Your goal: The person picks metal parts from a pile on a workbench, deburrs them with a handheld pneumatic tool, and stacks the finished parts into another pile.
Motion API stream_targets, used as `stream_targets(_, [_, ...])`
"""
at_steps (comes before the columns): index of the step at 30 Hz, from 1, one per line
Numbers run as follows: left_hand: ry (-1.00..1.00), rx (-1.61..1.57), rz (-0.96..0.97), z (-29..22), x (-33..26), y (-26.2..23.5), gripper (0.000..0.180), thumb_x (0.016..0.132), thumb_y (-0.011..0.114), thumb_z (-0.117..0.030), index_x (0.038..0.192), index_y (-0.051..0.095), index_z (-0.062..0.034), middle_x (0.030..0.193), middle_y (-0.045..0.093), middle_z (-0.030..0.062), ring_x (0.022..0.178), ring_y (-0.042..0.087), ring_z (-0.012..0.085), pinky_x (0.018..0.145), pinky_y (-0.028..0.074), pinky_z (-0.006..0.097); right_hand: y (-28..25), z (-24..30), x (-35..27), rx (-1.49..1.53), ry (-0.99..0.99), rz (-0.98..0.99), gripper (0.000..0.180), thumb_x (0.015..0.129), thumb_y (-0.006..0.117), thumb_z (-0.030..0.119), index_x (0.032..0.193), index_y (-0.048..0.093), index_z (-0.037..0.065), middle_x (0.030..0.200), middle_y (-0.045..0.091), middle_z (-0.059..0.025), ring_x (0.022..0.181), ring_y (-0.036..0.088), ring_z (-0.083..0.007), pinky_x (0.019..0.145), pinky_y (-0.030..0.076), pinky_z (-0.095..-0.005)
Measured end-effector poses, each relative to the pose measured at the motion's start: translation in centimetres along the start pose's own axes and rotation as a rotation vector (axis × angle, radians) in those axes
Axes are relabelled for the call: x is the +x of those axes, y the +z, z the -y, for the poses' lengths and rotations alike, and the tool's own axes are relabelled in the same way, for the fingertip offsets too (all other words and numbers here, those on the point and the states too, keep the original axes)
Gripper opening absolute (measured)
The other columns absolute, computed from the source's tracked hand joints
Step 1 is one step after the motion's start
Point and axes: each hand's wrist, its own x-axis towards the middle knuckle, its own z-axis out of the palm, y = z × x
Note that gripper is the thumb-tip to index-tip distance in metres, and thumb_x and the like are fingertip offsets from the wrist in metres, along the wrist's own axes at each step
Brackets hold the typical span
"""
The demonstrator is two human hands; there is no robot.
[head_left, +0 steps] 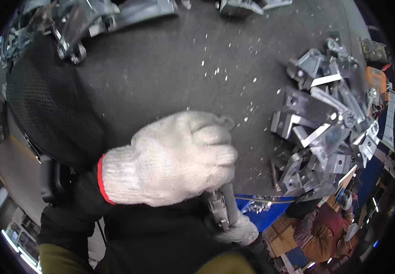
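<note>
My left hand (184,157), in a white knit glove with a red cuff edge, reaches across in front of my body with its fingers curled in. Whatever those fingers hold is hidden by the back of the glove. Lower and to the right, my right hand (243,230) wears a greyish knit glove and is closed around a small silver metal casting (218,210). The casting's upper end passes out of sight beneath the left glove, so I cannot tell whether both hands touch it.
A pile of silver metal castings (325,118) covers the table's right side. More large castings (111,16) lie at the far left. Bright metal chips dot the dark tabletop (161,77). A blue bin (270,214) sits below the table edge, and another person (327,228) is at lower right.
</note>
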Motion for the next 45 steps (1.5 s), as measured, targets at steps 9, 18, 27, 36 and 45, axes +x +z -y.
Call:
stream_targets(9, [-0.066, -0.145, 0.08, -0.2, 0.2, -0.8, 0.045, 0.069, 0.083, -0.033, 0.111, 0.075, -0.0229, 0.115, 0.063, -0.0069, 0.127, 0.058, 0.0196, 0.117, 0.051, 0.042, 4.2, 0.3, 1.2, 0.334, 0.449, -0.238, 0.079, 0.086, 0.087, 0.017, 0.15, 0.04, 0.009, 0.114, 0.074, -0.0183, 0.104, 0.076, -0.0403, 0.084, 0.061, -0.0427])
stream_targets(18, [-0.023, -0.162, -0.013, -0.3, -0.6, 0.1, 0.042, 0.065, 0.086, -0.028, 0.106, 0.075, -0.0218, 0.111, 0.062, -0.0086, 0.123, 0.058, 0.0183, 0.115, 0.052, 0.04, 2.3, 5.0, 2.5, -0.204, 0.446, -0.243, 0.055, 0.09, 0.083, 0.025, 0.133, 0.051, 0.01, 0.098, 0.071, -0.0188, 0.085, 0.074, -0.0417, 0.069, 0.06, -0.0478])
stream_targets(27, [0.037, -0.127, 0.015, -0.2, 0.0, -0.5, 0.042, 0.068, 0.084, -0.029, 0.108, 0.074, -0.0242, 0.115, 0.062, -0.0094, 0.126, 0.057, 0.0176, 0.114, 0.051, 0.04, 4.4, 3.9, 0.8, -0.108, 0.462, -0.337, 0.084, 0.09, 0.08, 0.019, 0.159, 0.034, 0.006, 0.119, 0.072, -0.0236, 0.088, 0.075, -0.0448, 0.077, 0.064, -0.0459])
stream_targets(36, [0.052, -0.107, 0.031, -0.3, -0.2, -0.6, 0.044, 0.068, 0.084, -0.031, 0.111, 0.073, -0.0239, 0.119, 0.065, -0.0092, 0.123, 0.061, 0.0171, 0.116, 0.05, 0.043, 3.0, 5.4, 0.7, -0.34, 0.532, -0.265, 0.088, 0.093, 0.077, 0.023, 0.165, 0.028, 0.011, 0.109, 0.074, -0.0214, 0.082, 0.077, -0.0418, 0.07, 0.063, -0.0486])
stream_targets(45, [0.02, -0.015, 0.019, -1.9, 0.1, -2.0, 0.062, 0.063, 0.09, -0.027, 0.122, 0.073, -0.0167, 0.126, 0.066, 0.0008, 0.13, 0.06, 0.029, 0.117, 0.048, 0.05, 2.8, 5.5, -1.5, -0.448, 0.558, -0.283, 0.081, 0.09, 0.077, 0.038, 0.16, 0.037, 0.034, 0.105, 0.069, -0.021, 0.08, 0.074, -0.0449, 0.07, 0.061, -0.0541])
